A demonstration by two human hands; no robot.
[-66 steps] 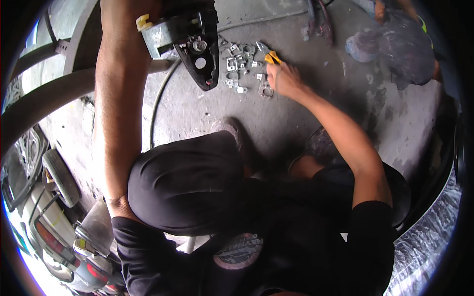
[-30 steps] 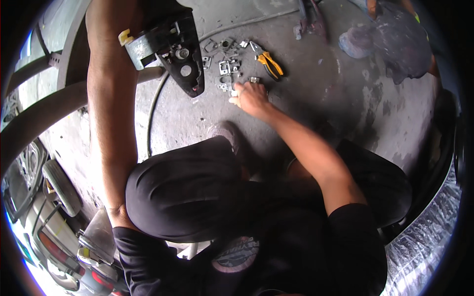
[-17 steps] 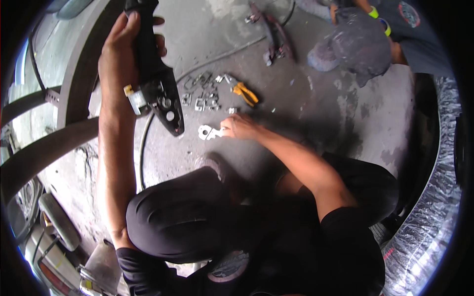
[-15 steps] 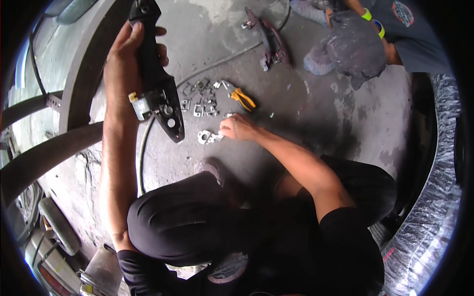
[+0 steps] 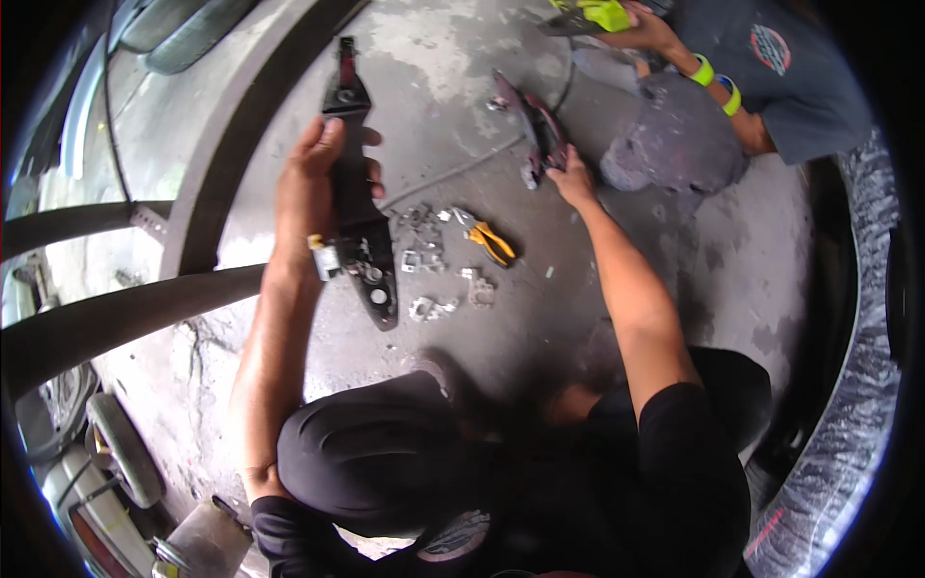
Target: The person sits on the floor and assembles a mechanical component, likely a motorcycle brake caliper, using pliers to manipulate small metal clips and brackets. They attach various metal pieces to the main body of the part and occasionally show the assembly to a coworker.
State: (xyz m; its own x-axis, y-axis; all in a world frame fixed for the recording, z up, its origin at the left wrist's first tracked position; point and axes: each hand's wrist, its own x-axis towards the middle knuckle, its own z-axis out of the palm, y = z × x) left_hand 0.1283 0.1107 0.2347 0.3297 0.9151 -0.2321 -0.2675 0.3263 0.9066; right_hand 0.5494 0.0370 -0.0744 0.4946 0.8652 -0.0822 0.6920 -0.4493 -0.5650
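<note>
Black elongated mechanism part [image 5: 358, 207] is held upright off the concrete floor [image 5: 434, 87], its long narrow end extending above the fingers and its wider end, with a small metal fitting, hanging below the wrist. Left hand [image 5: 313, 188] is closed around the part's middle section: fingers [image 5: 371, 166] wrap over its front edge, the thumb side lies behind it.

Right hand [image 5: 573, 178] is extended forward, fingers resting on the near end of a second dark curved part [image 5: 535, 120] that lies on the floor; whether the fingers are closed around it or only touching cannot be determined.

Between the two hands, below and to the right of the left fingers, a scatter of small metal brackets [image 5: 429, 265] lies on the floor, with yellow-handled pliers [image 5: 489, 241] just beside them.

Beyond the right fingertips, another person's hand [image 5: 646, 29] holds a yellow-green tool [image 5: 602, 13].
</note>
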